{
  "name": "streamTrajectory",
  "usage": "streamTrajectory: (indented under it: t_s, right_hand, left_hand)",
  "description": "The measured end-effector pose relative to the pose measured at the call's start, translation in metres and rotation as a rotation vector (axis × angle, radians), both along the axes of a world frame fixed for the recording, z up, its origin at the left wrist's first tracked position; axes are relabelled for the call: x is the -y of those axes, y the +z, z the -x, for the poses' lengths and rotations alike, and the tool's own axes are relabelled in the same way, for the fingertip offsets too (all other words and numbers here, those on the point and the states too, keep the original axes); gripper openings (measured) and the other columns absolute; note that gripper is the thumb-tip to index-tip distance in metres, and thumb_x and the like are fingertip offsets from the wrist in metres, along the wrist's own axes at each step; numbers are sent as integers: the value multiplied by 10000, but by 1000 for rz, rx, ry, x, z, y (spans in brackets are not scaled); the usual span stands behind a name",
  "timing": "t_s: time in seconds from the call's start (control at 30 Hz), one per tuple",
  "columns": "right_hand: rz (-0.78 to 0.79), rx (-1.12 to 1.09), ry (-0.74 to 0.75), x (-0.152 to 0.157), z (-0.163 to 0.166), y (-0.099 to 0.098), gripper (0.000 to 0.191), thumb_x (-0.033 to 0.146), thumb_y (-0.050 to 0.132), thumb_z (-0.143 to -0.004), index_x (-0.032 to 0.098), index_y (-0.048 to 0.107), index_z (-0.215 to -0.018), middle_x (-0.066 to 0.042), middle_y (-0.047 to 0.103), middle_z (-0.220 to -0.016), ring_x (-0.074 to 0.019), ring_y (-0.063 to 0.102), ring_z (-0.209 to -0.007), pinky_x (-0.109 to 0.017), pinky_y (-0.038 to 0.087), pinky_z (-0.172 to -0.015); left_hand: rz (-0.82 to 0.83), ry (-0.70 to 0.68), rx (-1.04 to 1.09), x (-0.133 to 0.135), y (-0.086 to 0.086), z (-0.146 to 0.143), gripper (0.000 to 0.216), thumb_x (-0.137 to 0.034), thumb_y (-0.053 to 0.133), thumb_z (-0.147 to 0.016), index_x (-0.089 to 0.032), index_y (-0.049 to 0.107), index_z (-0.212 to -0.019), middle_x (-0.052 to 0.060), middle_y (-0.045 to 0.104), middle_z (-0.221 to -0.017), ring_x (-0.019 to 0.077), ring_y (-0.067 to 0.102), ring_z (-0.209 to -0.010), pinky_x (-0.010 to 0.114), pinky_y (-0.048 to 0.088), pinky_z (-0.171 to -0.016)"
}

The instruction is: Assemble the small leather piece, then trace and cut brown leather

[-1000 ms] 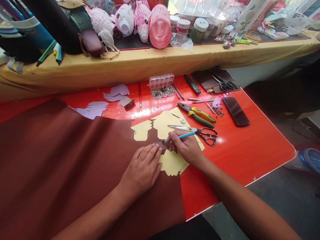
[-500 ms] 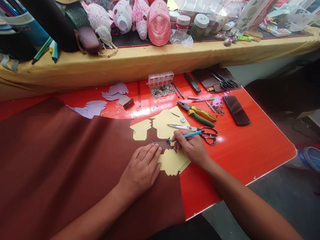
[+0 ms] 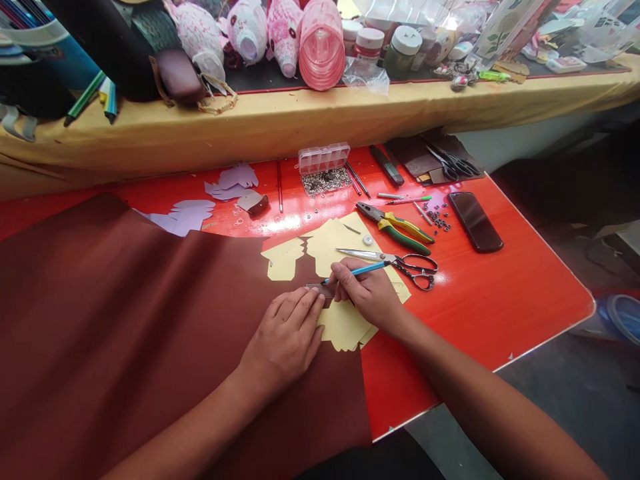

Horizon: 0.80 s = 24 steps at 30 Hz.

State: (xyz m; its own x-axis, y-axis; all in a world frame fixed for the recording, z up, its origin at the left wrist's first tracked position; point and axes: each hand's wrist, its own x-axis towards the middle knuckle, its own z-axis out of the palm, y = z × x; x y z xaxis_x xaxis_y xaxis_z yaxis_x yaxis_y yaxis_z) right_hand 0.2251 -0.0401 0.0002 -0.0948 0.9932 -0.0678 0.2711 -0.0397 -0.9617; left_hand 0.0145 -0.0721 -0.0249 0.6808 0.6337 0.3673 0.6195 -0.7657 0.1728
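Observation:
A blue pen (image 3: pixel 370 267) is pinched in my right hand (image 3: pixel 367 292), its dark tip by the upper edge of a small clear ruler (image 3: pixel 320 289). My left hand (image 3: pixel 285 327) lies flat, fingertips pressing on the ruler's left end; the right end is hidden behind my right hand. Beneath is a large sheet of brown leather (image 3: pixel 150 320). Yellow paper templates surround the ruler: one template (image 3: pixel 282 265) above on the left, another (image 3: pixel 345 323) below, partly under my right hand, and more paper (image 3: pixel 333 239) behind.
Scissors (image 3: pixel 370 255), pliers (image 3: pixel 395 228) and a phone (image 3: pixel 475 221) lie to the right on the red table (image 3: pixel 530 293). Farther back stand an open box of metal snaps (image 3: pixel 325 180) and a cutter knife (image 3: pixel 387 165). A crowded shelf (image 3: pixel 280 113) runs behind.
My right hand has slid left with the pen along the ruler's upper edge. My left hand stays in place on the ruler.

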Motion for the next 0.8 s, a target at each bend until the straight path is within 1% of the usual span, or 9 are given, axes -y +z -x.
streamTrajectory:
  t_s: [0.17,0.27,0.5,0.63,0.8]
  right_hand:
    - [11,-51,57,-4,7,1,463,572,536,-1071,216,654,-800,12,638,-616,-156,629,-582,-290,492,-611]
    - [6,-21,65,-5,6,0,469,571,524,-1077,218,652,-796,0,658,-638,-159,624,-601,-291,496,-629]
    - [15,24,7,0,-10,3,493,574,536,-1069,209,678,-769,4,617,-586,-156,602,-562,-283,467,-573]
    - [22,15,-27,3,-19,3,487,589,551,-1057,208,687,-785,27,566,-532,-162,637,-532,-277,472,-550]
    - [30,30,-46,5,-26,3,511,638,559,-1034,211,691,-785,27,565,-526,-174,659,-532,-284,493,-555]
  left_hand:
    - [16,0,-7,0,0,0,408,-248,548,-1045,-65,654,-1393,174,720,-1363,333,639,-1281,479,458,-1107]
    - [26,1,0,0,0,0,405,-247,554,-1043,-67,656,-1391,178,718,-1362,333,641,-1283,477,459,-1112]
    - [14,-5,3,0,-1,0,395,-233,559,-1040,-60,654,-1382,179,717,-1363,333,643,-1280,479,467,-1105]
    - [12,-2,9,0,-1,0,391,-230,552,-1040,-75,649,-1386,178,718,-1360,331,649,-1272,480,481,-1093]
    - [14,-11,3,0,-1,0,402,-216,568,-1030,-42,639,-1386,192,718,-1353,338,648,-1265,493,488,-1084]
